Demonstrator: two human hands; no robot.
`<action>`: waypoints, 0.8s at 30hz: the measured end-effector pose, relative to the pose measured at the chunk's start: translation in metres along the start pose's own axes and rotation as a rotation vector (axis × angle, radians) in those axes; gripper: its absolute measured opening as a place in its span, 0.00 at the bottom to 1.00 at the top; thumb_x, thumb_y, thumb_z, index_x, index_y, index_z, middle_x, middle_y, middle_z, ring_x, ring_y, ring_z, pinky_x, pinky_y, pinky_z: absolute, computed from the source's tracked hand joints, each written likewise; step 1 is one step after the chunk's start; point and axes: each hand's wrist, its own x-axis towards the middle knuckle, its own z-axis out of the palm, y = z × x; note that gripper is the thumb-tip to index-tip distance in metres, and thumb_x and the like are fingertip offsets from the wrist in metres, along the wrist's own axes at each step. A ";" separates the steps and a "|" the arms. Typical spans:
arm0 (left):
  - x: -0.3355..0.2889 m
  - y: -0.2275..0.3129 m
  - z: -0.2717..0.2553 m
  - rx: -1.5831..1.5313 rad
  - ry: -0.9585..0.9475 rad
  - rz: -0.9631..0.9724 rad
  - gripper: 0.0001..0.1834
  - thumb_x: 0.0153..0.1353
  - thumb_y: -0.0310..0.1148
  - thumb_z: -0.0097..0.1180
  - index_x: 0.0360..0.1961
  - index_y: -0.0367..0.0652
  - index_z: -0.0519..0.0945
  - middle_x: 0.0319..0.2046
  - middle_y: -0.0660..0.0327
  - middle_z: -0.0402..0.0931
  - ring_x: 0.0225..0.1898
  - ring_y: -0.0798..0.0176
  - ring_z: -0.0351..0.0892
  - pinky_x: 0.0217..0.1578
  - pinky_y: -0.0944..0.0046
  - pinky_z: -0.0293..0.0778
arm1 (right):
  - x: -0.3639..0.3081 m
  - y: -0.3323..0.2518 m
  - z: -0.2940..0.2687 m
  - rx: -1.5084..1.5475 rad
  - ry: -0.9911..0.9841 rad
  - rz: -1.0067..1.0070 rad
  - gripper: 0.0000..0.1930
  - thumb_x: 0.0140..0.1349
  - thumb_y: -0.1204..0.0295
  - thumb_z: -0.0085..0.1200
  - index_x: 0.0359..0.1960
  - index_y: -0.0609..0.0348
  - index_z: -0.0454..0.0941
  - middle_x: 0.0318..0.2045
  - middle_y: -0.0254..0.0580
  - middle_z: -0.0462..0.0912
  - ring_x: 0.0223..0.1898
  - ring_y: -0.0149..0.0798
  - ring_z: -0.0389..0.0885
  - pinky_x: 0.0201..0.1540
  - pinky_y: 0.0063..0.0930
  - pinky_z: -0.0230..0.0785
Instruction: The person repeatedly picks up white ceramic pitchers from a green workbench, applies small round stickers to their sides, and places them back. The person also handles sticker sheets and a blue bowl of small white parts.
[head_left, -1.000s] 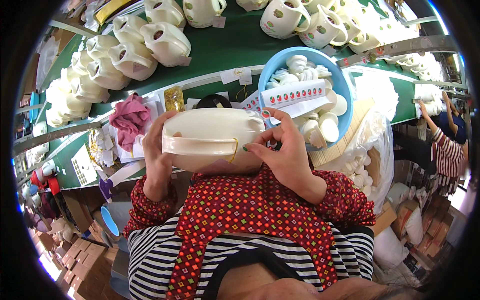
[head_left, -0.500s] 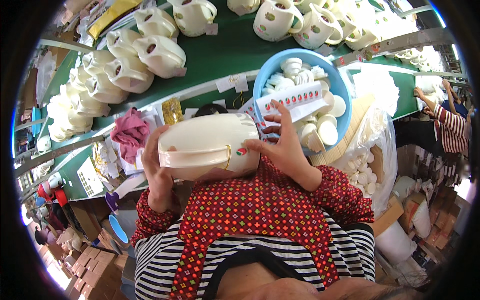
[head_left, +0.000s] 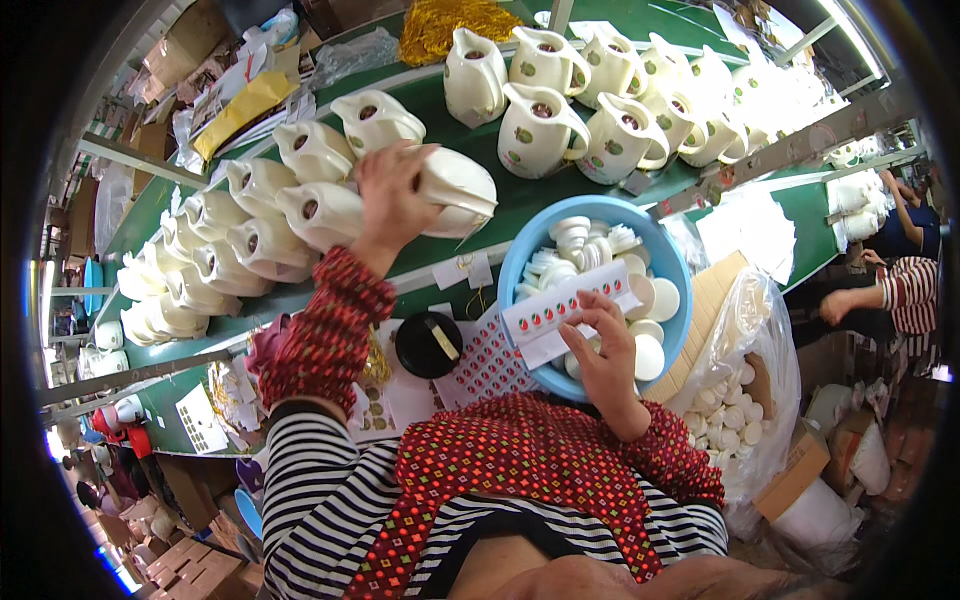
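Observation:
My left hand (head_left: 395,200) is stretched forward and grips a cream-white jug (head_left: 460,190) over the green table, beside rows of similar jugs (head_left: 325,213). The held jug is tilted, and its underside is hidden. My right hand (head_left: 605,360) is over a light blue basin (head_left: 682,300), its curled fingers at the edge of a white strip of red-and-green stickers (head_left: 545,318). The strip rests on white round lids (head_left: 650,355) that fill the basin. Whether a single sticker is between the fingertips is too small to tell.
A black round dish (head_left: 412,350) and a sticker sheet (head_left: 485,370) lie near my body. More jugs (head_left: 540,130) stand at the back right. A clear plastic bag of lids (head_left: 730,410) is right of the basin. Another person's hand (head_left: 850,303) shows far right.
My left hand has carried the jug from in front of me forward to the rows. My right hand has left the jug and moved to the sticker strip.

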 end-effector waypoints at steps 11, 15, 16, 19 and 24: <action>0.071 -0.036 0.111 -0.166 -0.604 0.006 0.60 0.47 0.54 0.72 0.79 0.50 0.56 0.75 0.42 0.55 0.80 0.37 0.44 0.77 0.31 0.35 | 0.025 0.019 -0.029 0.079 -0.006 0.074 0.05 0.59 0.78 0.68 0.36 0.63 0.88 0.55 0.49 0.82 0.59 0.46 0.79 0.65 0.39 0.66; 0.087 -0.121 0.069 0.295 -0.470 -0.199 0.58 0.48 0.38 0.68 0.81 0.56 0.51 0.81 0.44 0.42 0.82 0.35 0.35 0.75 0.26 0.39 | 0.032 0.016 -0.034 0.187 0.014 0.142 0.04 0.61 0.80 0.66 0.38 0.63 0.89 0.55 0.50 0.82 0.59 0.44 0.79 0.64 0.38 0.67; 0.089 -0.138 0.066 0.425 -0.539 -0.293 0.62 0.46 0.43 0.73 0.81 0.60 0.50 0.81 0.45 0.41 0.81 0.32 0.33 0.73 0.22 0.39 | 0.033 0.014 -0.035 0.223 0.031 0.164 0.04 0.62 0.80 0.66 0.38 0.63 0.89 0.55 0.50 0.82 0.59 0.44 0.79 0.64 0.38 0.67; 0.078 -0.188 0.070 0.398 -0.548 -0.436 0.66 0.39 0.58 0.79 0.80 0.60 0.57 0.77 0.47 0.54 0.80 0.35 0.41 0.72 0.21 0.37 | 0.045 0.000 -0.035 0.283 0.005 0.180 0.06 0.67 0.79 0.61 0.43 0.67 0.88 0.55 0.49 0.82 0.57 0.42 0.80 0.62 0.34 0.69; 0.064 -0.204 0.100 0.362 -0.165 -0.153 0.37 0.51 0.42 0.71 0.64 0.56 0.75 0.56 0.54 0.73 0.67 0.44 0.63 0.67 0.42 0.63 | 0.056 -0.013 -0.036 0.423 0.027 0.195 0.10 0.73 0.77 0.56 0.50 0.69 0.86 0.51 0.46 0.85 0.51 0.35 0.83 0.58 0.27 0.75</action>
